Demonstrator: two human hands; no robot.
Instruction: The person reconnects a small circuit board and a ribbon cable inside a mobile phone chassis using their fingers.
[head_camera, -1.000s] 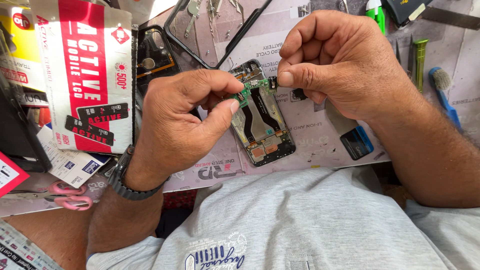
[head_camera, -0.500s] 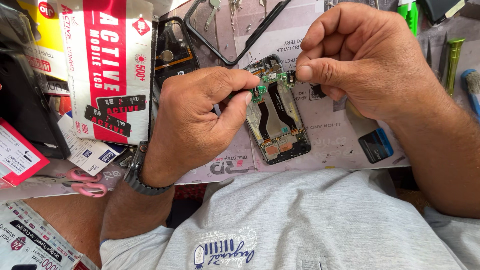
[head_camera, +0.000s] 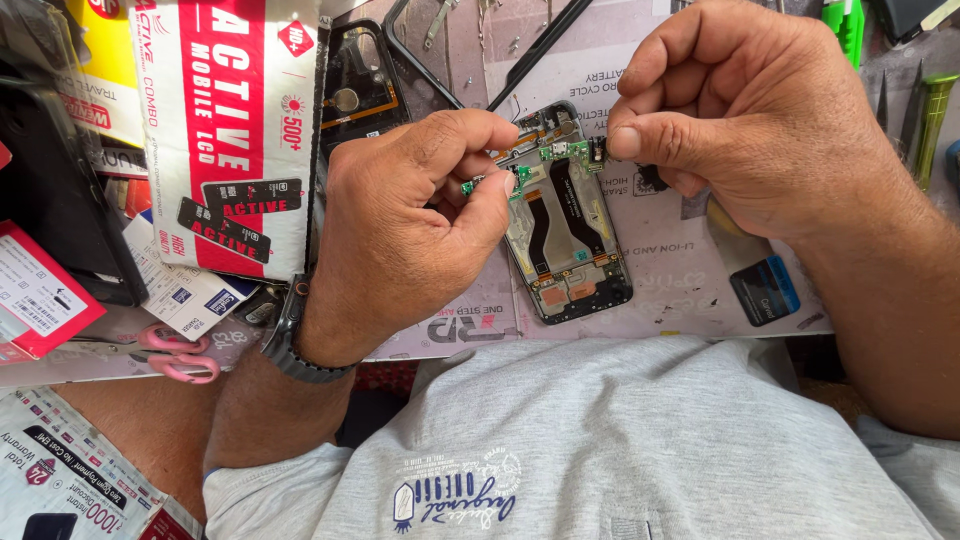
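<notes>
An opened phone frame (head_camera: 568, 240) with black flex cables and small green circuit boards lies on a grey work mat (head_camera: 660, 285). My left hand (head_camera: 405, 225) rests on the phone's left side, thumb and forefinger pinched on a small green board at its upper edge. My right hand (head_camera: 745, 115) hovers at the phone's top right, with thumb and forefinger closed on a tiny dark part beside the green board. What sits under my fingertips is hidden.
A red and white box (head_camera: 225, 130) stands at the left, with a black phone back cover (head_camera: 360, 90) beside it. Pink-handled scissors (head_camera: 170, 350) lie at lower left. A small black and blue card (head_camera: 765, 290) lies right of the phone. Green-handled tools (head_camera: 930, 115) sit at far right.
The view has drifted, so everything sits lower and more to the right in frame. Both hands keep their pinch at the phone's top edge, with the right hand's fingertips slightly nearer the green board.
</notes>
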